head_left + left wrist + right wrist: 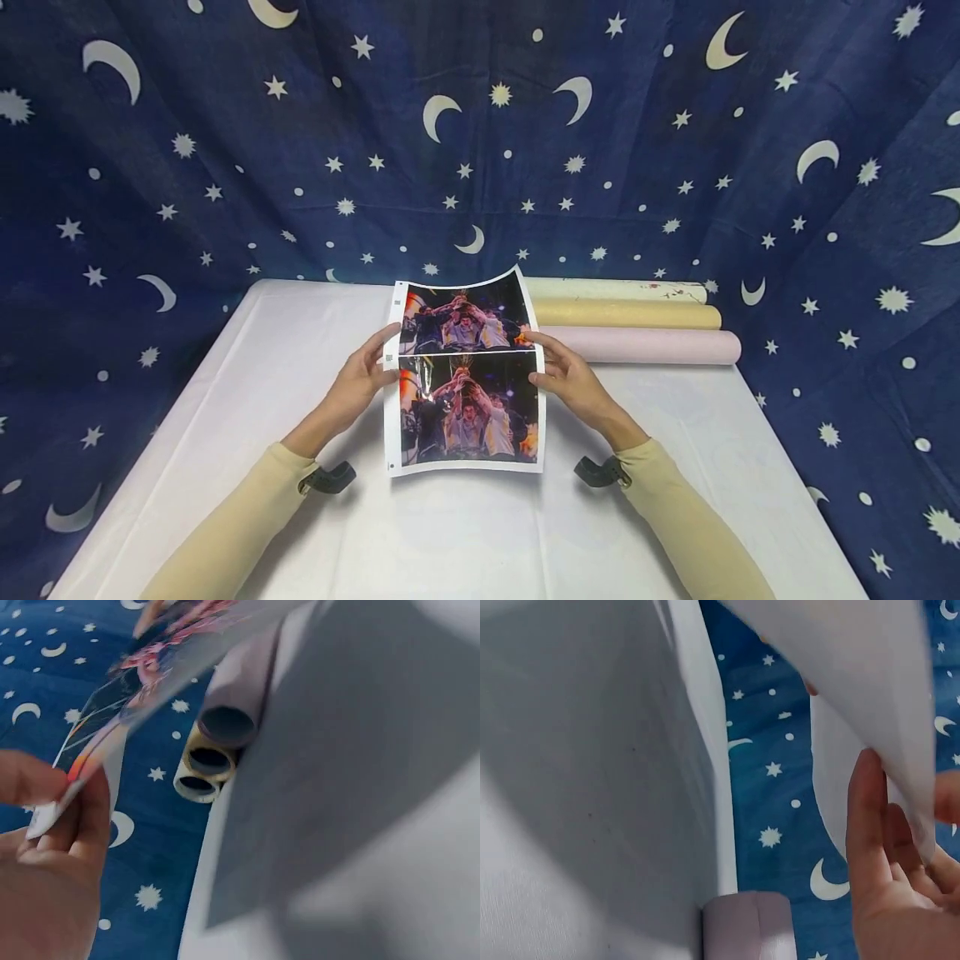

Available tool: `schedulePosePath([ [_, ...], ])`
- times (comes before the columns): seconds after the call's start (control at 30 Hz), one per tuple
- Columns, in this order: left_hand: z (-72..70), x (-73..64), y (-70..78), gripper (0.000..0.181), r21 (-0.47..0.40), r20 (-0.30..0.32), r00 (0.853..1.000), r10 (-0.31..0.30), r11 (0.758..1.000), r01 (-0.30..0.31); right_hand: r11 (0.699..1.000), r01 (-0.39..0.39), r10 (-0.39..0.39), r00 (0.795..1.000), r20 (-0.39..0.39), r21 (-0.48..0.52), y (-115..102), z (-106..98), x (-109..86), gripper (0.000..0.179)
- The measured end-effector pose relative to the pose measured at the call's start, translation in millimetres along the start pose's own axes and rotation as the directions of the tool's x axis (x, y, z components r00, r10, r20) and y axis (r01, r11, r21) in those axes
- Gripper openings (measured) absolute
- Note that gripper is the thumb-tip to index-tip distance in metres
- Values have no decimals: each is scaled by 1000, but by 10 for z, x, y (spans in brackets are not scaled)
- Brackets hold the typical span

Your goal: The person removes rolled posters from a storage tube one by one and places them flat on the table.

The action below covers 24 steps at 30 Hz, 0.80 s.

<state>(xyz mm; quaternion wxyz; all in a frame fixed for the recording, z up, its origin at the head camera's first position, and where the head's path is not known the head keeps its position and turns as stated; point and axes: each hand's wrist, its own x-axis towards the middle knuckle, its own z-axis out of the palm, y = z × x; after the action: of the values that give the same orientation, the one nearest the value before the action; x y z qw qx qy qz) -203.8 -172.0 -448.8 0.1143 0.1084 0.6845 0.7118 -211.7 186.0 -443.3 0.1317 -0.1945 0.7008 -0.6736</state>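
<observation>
Because my left hand (pixel 358 377) and right hand (pixel 576 382) pinch the bowed photo sheet (pixel 467 383) only by its side edges, pushing them inward could crease it.

I worked in what looked like a curtained-off booth; whether it stood in a home or a studio I could not tell. Dark-blue cloth (pixel 630 167) in a pale moon-and-star print hung across the far side and down left and right, close around a white-covered surface (pixel 450 542). Three rolls (pixel 630 314), pink, gold and pale floral, lay side by side at its far right.
</observation>
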Motion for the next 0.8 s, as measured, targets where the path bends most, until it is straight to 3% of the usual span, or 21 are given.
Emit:
schedulePosePath([
  [0.1,-26,-14,-13,66,220,-137,989,46,975,-15,998,-3,0,999,-43,-63,16,68,53,62],
  [0.2,-67,-39,-22,50,396,-235,967,94,918,7,995,-24,15,996,-90,-97,27,145,109,55],
  [0.3,-116,-73,-25,41,511,-281,952,120,858,43,990,-40,23,991,-128,-132,34,218,154,51],
  [0.4,-171,-94,-14,44,554,-288,951,112,830,70,978,-50,19,989,-150,-204,49,281,196,47],
  [0.53,-296,-147,9,57,563,-258,963,70,821,92,962,-53,12,988,-151,-267,39,391,270,48],
  [0.8,-692,-253,7,67,586,-231,973,21,801,122,979,-3,-9,998,-55,-203,44,665,489,56],
])
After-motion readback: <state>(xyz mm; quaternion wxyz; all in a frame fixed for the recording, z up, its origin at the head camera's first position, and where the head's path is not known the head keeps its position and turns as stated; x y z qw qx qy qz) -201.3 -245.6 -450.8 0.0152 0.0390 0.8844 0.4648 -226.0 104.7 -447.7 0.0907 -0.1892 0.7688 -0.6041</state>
